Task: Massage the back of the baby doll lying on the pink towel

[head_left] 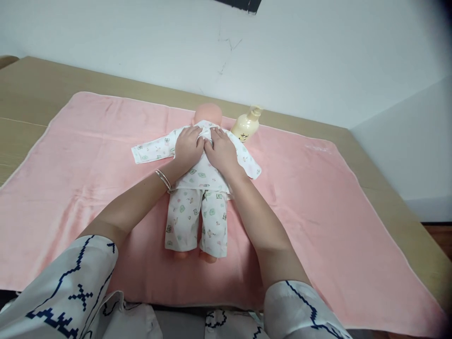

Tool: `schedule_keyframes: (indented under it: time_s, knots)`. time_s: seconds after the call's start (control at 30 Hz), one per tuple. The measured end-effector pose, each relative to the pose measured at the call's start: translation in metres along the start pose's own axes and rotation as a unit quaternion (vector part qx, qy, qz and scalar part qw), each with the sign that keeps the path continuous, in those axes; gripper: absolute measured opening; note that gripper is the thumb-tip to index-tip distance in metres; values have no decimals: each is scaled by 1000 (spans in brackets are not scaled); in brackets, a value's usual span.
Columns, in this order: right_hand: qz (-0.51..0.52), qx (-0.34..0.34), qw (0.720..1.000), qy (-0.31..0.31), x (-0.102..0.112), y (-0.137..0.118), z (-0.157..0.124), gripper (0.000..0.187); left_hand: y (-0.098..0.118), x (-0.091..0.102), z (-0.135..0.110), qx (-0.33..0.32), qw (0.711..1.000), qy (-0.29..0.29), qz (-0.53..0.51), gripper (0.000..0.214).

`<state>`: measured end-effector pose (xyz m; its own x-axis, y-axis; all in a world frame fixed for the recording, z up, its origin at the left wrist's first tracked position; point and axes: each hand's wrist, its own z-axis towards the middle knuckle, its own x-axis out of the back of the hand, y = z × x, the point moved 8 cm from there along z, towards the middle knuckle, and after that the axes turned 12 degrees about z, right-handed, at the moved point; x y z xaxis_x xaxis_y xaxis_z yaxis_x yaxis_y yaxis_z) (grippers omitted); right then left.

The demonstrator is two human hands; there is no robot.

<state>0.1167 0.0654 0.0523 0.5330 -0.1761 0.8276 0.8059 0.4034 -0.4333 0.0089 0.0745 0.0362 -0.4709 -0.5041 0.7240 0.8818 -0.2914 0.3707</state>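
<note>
A baby doll (206, 176) in white printed pyjamas lies stretched out on a pink blanket (303, 207). Its bare head (208, 113) points away from me and shows no face; its feet are toward me. On the upper part of the pyjama top rests my left hand (189, 146), fingers laid flat, with silvery bangles on the wrist. Beside it my right hand (222, 149) also lies flat on the cloth, the two thumbs close together. Neither hand grips anything. The doll's sleeves spread out to both sides.
A cream pump bottle (247, 123) is on the blanket's far edge, just right of the doll's head. The blanket covers much of a wooden table (45, 84), which stands against a white wall (141, 42).
</note>
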Motion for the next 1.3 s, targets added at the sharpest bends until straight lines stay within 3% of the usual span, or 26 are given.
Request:
schedule_keyframes:
  time_s: [0.23,0.37,0.5,0.6,0.77,0.9,1.03,1.13,1.3]
  knots:
    - [-55,-43,997,-26,9,-20,-14,41,6,17,-10,4,997,55,51,27]
    - [-4,-27,998,-54,1,-2,-3,54,-1,4,-3,16,999,14,26,36]
    - [12,3,996,-88,-7,9,4,61,5,-5,1,-41,999,-32,10,41]
    - [-10,5,997,-75,0,-4,-2,54,9,4,-1,-55,998,-7,-4,38]
    - [-44,-11,998,-48,13,-22,-12,40,6,13,-5,-22,999,36,-10,34]
    - [-4,-12,999,-52,6,-3,-2,48,-2,3,-2,16,1000,16,14,37]
    - [14,1,997,-78,-6,11,7,60,7,-4,0,-44,999,-17,19,41]
    - [10,11,997,-75,0,-2,2,52,12,4,-3,-74,997,-6,7,36]
    - [-6,-18,997,-80,13,-20,-10,37,10,13,-6,-48,999,23,-3,31]
